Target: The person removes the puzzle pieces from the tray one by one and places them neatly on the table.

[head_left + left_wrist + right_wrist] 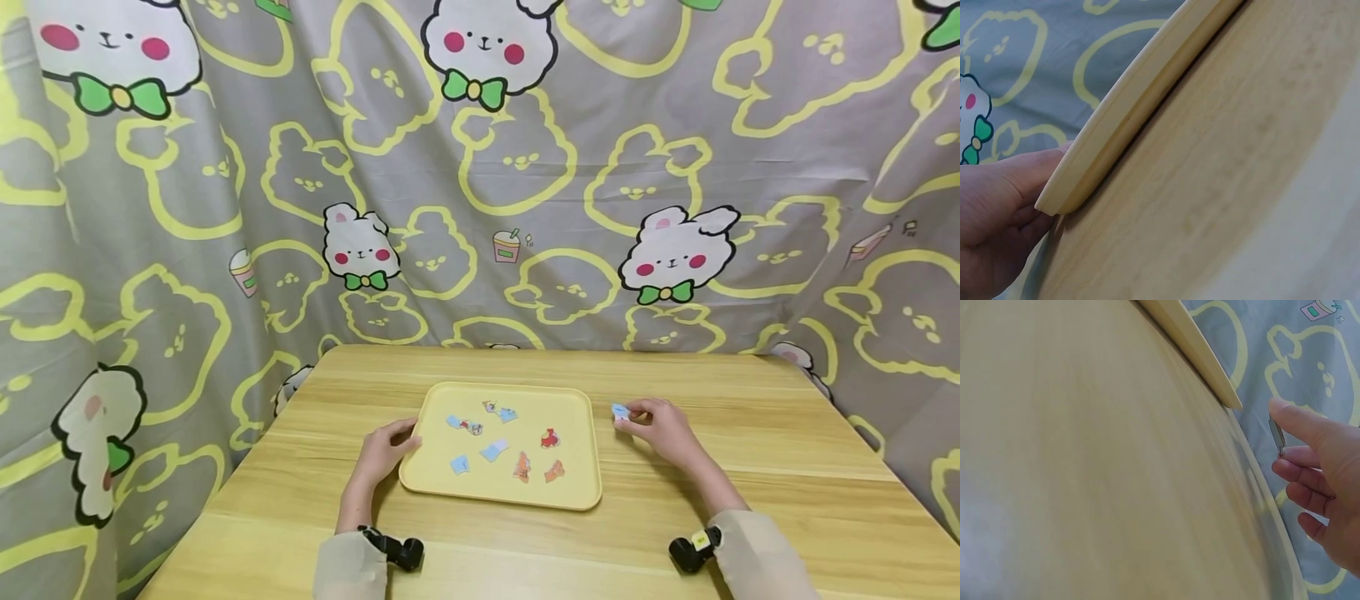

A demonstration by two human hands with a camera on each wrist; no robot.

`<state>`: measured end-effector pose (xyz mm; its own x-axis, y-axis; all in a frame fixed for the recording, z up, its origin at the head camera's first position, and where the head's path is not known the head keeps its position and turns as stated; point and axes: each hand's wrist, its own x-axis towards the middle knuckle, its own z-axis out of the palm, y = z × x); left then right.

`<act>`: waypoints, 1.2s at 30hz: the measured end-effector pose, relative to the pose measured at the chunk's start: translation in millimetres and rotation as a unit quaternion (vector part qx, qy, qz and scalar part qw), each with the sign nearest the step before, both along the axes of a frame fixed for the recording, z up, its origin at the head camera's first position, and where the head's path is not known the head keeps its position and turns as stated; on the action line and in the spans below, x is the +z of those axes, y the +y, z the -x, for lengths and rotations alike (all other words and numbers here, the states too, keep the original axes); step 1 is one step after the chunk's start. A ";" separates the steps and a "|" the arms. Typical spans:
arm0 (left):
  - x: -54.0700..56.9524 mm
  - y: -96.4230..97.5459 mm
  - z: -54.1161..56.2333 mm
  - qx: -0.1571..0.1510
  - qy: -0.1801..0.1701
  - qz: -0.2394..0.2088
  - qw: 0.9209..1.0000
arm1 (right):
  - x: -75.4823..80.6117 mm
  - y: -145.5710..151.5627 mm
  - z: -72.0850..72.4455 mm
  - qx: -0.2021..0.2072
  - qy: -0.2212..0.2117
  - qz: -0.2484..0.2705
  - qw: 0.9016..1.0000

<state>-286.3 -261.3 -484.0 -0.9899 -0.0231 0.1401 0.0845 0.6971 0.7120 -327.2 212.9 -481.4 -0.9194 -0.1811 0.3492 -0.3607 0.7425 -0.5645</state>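
Note:
A yellow tray [495, 497] lies on the wooden table with several small, irregular flat pieces on it that look like puzzle pieces. My left hand [384, 454] holds the tray's left rim, thumb over the edge; the left wrist view shows the fingers [1025, 228] against its outer side. Off the tray's right side, my right hand [663, 427] pinches a light-blue and pale-pink puzzle piece [620, 412] between thumb and fingers. From the right wrist, that puzzle piece [1277, 434] shows only as a thin, dark edge.
On the tray are a light-blue piece [460, 464], a blue-and-pink piece [495, 451], a red piece [550, 437] and orange pieces, one of them [554, 472] near the lower right. A patterned grey curtain [510, 183] hangs behind the table [697, 375] and along its sides.

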 end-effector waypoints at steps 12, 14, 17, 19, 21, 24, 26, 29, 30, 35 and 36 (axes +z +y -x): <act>-1.8 -0.5 -0.5 -0.001 -0.001 -0.004 1.000 | -0.4 5.9 -3.1 -0.005 -0.016 -0.001 1.000; -1.8 -0.3 -0.4 -0.001 -0.001 -0.005 1.000 | -0.9 6.2 -3.2 -0.006 -0.013 -0.005 1.000; -1.3 0.1 -0.2 -0.002 0.000 -0.006 1.000 | -2.1 6.5 -2.9 -0.006 -0.006 -0.011 1.000; -0.8 0.4 -0.1 -0.002 0.001 -0.006 1.000 | -2.8 6.5 -2.8 -0.004 -0.003 -0.015 1.000; -0.5 0.4 0.1 -0.003 0.001 -0.007 1.000 | -3.3 6.4 -2.9 -0.001 0.001 -0.020 1.000; -0.7 0.4 0.2 -0.002 0.001 -0.008 1.000 | -4.2 5.9 -2.8 0.000 0.004 -0.026 1.000; -0.7 0.5 0.1 -0.002 -0.001 -0.009 1.000 | -4.8 5.7 -2.7 -0.001 0.006 -0.030 1.000; -0.9 0.4 0.0 -0.003 -0.002 -0.008 1.000 | -5.3 5.6 -2.9 0.000 0.008 -0.031 0.999; -0.9 0.3 0.0 -0.003 -0.002 -0.008 1.000 | -5.1 5.3 -3.2 -0.001 0.008 -0.032 0.999; -0.6 0.1 0.4 -0.004 -0.003 -0.008 1.000 | -4.1 2.9 -4.8 -0.004 0.004 -0.042 0.999; -0.7 0.1 0.4 -0.004 -0.003 -0.007 1.000 | -3.9 2.5 -5.1 -0.004 0.000 -0.045 0.999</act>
